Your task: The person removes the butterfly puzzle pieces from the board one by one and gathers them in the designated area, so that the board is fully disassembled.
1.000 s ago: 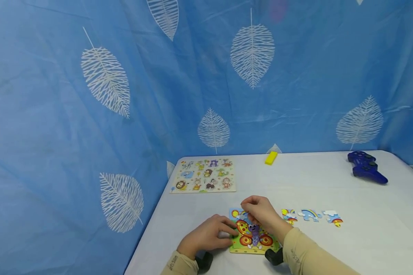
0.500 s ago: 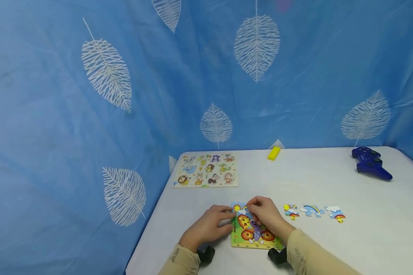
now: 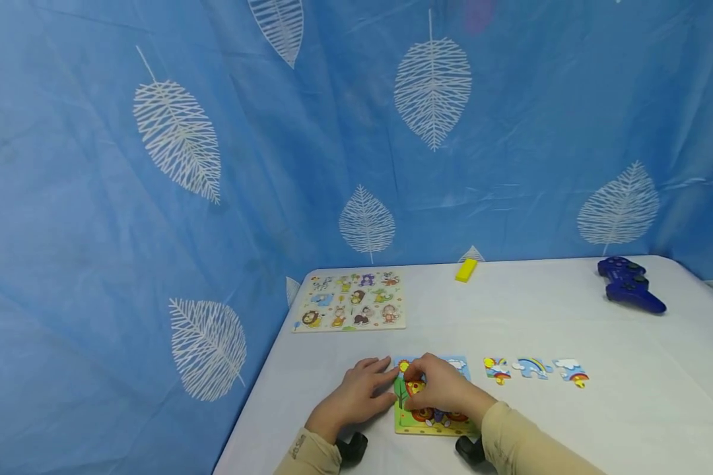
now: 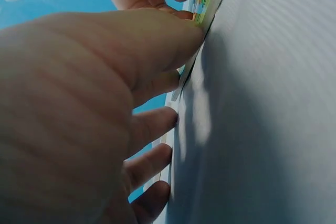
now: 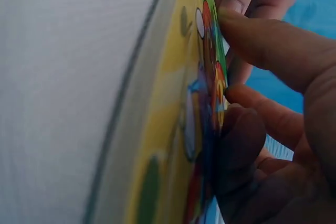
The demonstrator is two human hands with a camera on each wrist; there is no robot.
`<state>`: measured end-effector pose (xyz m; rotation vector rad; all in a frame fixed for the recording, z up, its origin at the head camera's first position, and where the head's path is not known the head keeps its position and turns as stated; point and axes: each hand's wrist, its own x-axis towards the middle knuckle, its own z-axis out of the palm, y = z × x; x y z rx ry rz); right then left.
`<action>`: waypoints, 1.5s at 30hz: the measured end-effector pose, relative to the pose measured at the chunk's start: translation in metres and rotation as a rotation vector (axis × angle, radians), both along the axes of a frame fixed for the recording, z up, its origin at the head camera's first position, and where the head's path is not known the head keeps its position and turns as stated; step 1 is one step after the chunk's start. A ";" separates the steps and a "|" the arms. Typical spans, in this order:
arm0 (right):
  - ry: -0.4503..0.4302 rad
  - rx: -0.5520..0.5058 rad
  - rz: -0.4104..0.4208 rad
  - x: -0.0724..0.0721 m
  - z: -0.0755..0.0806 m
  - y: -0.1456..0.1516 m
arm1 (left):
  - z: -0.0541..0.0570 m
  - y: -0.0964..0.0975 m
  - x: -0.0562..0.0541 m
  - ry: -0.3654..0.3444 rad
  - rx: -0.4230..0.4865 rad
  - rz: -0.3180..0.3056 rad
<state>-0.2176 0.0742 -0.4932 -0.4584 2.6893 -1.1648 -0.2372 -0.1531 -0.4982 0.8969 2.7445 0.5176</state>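
Observation:
A butterfly jigsaw puzzle (image 3: 414,427) lies on the white table in the head view, its middle partly covered by hands. My right hand (image 3: 442,388) reaches over it; thumb and curled fingers pinch a green puzzle piece (image 3: 401,394) at the left side. That piece looks slightly raised from the board (image 5: 157,108) in the right wrist view. My left hand (image 3: 361,394) rests against the board's left edge, fingers fairly straight. Up close in the left wrist view, the left thumb (image 4: 178,38) touches that edge. Blue sky shows along the puzzle's top.
Right of the board lie three loose pieces: a sun piece (image 3: 496,370), a rainbow piece (image 3: 532,367) and a cloud piece (image 3: 571,371). Behind are an animal puzzle board (image 3: 350,301), a yellow block (image 3: 466,270) and a blue game controller (image 3: 628,285). A blue curtain (image 3: 309,165) hangs behind the table.
My right hand has moved from the puzzle's upper middle to the left and down, onto the green piece. The left hand stays at the left edge. The head view shifts slightly.

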 end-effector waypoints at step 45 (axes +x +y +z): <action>0.017 -0.136 0.016 0.001 0.000 0.008 | -0.006 -0.001 -0.006 0.054 0.068 -0.018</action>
